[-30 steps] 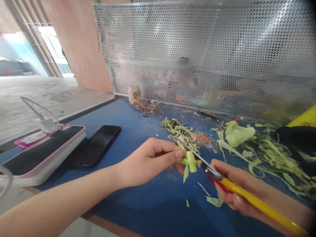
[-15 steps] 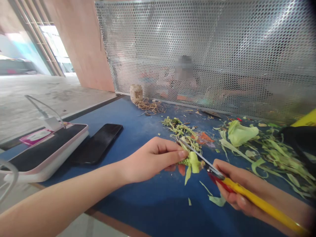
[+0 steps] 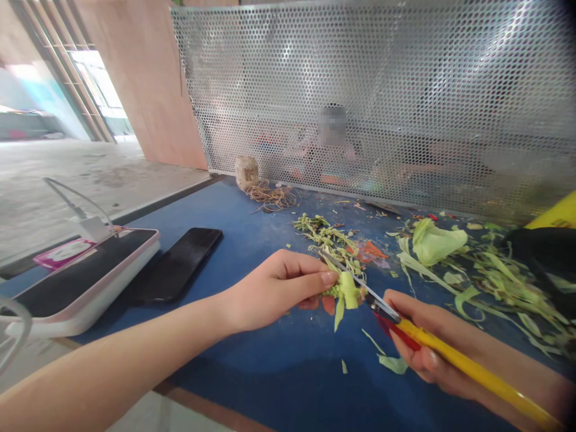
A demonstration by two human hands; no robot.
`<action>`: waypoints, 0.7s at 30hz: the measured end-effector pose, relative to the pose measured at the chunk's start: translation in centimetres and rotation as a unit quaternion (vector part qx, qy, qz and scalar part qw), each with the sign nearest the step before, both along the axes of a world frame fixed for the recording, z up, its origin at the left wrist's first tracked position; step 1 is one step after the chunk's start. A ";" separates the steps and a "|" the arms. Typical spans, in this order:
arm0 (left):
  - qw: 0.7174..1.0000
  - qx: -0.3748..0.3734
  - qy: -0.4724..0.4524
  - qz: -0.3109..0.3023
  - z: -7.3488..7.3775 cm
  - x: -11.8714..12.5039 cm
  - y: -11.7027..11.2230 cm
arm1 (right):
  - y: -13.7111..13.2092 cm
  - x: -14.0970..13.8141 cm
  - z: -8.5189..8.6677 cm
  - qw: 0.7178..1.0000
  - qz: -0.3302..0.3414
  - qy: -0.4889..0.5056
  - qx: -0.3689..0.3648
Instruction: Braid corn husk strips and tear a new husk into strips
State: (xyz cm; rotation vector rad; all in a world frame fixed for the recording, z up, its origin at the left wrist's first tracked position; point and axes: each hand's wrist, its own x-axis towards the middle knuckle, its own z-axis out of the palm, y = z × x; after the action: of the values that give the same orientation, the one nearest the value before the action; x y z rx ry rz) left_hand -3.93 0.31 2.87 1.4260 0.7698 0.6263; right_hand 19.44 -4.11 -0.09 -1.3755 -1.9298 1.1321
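Note:
My left hand [image 3: 274,291] is closed, thumb and fingers pinching a pale green plant piece [image 3: 348,289] with a thin strip hanging down. Its exact kind is unclear, and part of it is hidden by my fingers. In my right hand [image 3: 420,360] is a pair of shears [image 3: 454,354] with a yellow handle and a red part near the pivot. Their metal blades point left and lie across the top of the green piece, close to my left fingertips. Just beyond the blades lies a knobbly green strand [image 3: 326,233] on the blue table [image 3: 252,372].
A pale green leafy bundle [image 3: 436,241] and shredded green strips [image 3: 508,279] lie at the right, by a black container [image 3: 544,258]. Twine [image 3: 272,195] trails from a spool [image 3: 246,172]. A phone [image 3: 180,264] and a pink-edged device [image 3: 90,279] sit left. A perforated metal screen [image 3: 288,78] stands behind.
The view has shifted very slightly. Both hands, the green piece and the shears keep nearly the same positions relative to each other.

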 end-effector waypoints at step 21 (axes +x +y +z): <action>1.000 -0.003 0.001 -0.019 0.1 0.1 0.0 | 0.7 1.0 0.5 0.996 0.023 0.049 -0.077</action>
State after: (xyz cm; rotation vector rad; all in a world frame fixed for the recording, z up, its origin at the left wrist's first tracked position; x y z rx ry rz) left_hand -3.84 0.30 2.96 1.4324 0.7445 0.5930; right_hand 20.41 -3.38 0.42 -1.3332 -1.8447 1.3701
